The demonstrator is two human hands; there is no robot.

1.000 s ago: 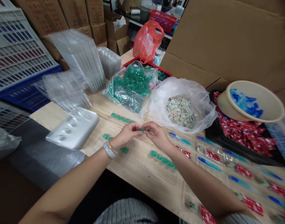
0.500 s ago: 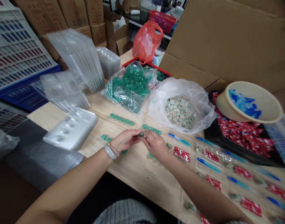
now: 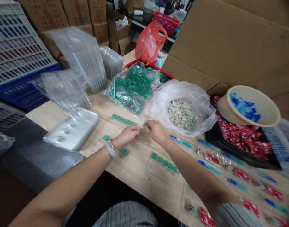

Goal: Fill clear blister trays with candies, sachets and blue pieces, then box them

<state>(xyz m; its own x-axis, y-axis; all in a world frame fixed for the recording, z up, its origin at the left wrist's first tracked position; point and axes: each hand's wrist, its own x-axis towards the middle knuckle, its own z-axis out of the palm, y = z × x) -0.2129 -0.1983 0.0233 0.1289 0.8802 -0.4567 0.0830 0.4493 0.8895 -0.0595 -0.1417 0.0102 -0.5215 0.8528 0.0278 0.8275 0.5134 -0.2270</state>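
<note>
My left hand is closed just above the table, its thumb and finger pinched together. Anything between those fingertips is too small and blurred to name. To its right, my right hand curls with its fingertips on a small green square piece behind the white bag's near edge. A row of green squares lies beyond my left hand. More green squares are partly hidden by my left wrist. Nearer me, another green row lies in a clear plastic tray.
Behind the hands lie a bag of green pieces and a white bag of small printed packets. Clear trays stand stacked at left. At right are blue pens, red packets, a black tray and a cream bowl.
My hands met around a small green piece and are now slightly apart. The right hand has shifted up and away from me, uncovering the nearer green row.
</note>
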